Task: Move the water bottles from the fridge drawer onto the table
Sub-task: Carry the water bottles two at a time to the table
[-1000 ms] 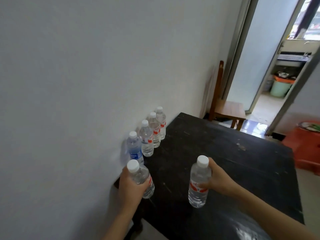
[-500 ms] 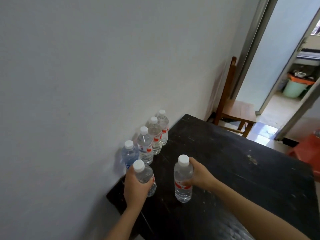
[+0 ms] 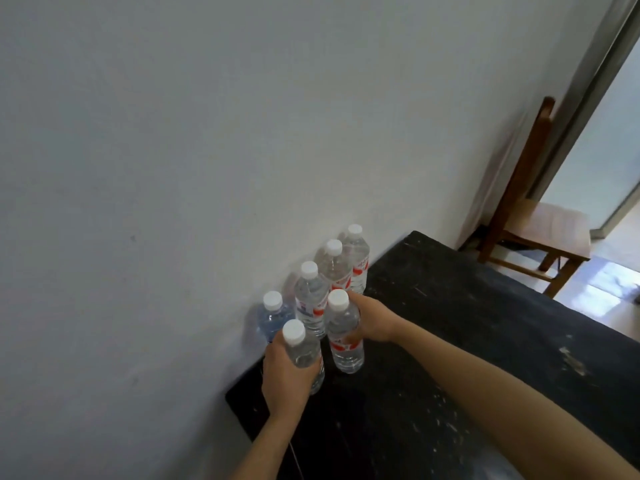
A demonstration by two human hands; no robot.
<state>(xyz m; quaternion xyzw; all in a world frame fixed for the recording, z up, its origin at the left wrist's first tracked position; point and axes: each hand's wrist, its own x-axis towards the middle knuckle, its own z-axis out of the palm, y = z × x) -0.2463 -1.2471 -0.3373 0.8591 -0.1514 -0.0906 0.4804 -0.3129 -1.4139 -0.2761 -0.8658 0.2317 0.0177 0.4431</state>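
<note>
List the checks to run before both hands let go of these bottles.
1. Right hand grips the right-hand bottle round its middle: ok.
2. Right-hand bottle upright, base on the black table: ok, as far as it shows.
3. Left hand grips the left-hand bottle: ok.
4. Left-hand bottle's base down on the table: cannot tell; the hand hides most of it, and the bottle leans slightly.
5. White caps on both held bottles: ok.
6. Row of four bottles along the wall all upright: ok.
</note>
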